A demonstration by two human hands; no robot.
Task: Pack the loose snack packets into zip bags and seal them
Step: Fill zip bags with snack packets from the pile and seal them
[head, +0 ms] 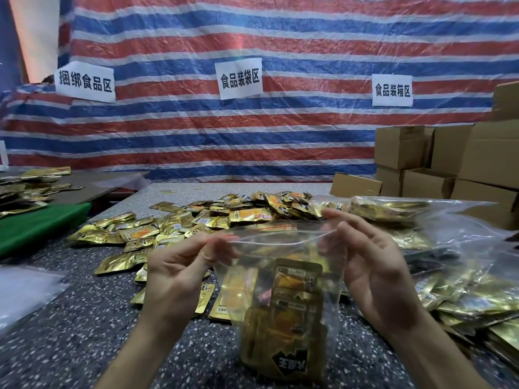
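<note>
The clear zip bag (283, 304) hangs upright in the middle of the view, just above the speckled table (84, 332), with a stack of gold snack packets (295, 279) inside it. The left hand (174, 273) pinches the top strip at its 9 o'clock end between thumb and curled fingers, and the right hand (373, 265) pinches the 3 o'clock end the same way, so the strip is stretched between them. Whether the seal is pressed shut along its whole length cannot be told. From the bag, a wide heap of loose packets (196, 220) lies on the table from 10 to 12 o'clock, some of them just behind the left hand. At 2 to 4 o'clock lie clear filled bags (463, 282) of the same packets, piled on one another. Further out at 2 o'clock stand stacked cardboard boxes (449, 158). At 9 o'clock there is a green cloth (36, 226), and nearer at 8 o'clock a flat sheet of clear plastic (22, 287). Behind everything hangs a red, white and blue striped tarp (252, 37) with three paper signs (240, 78).
</note>
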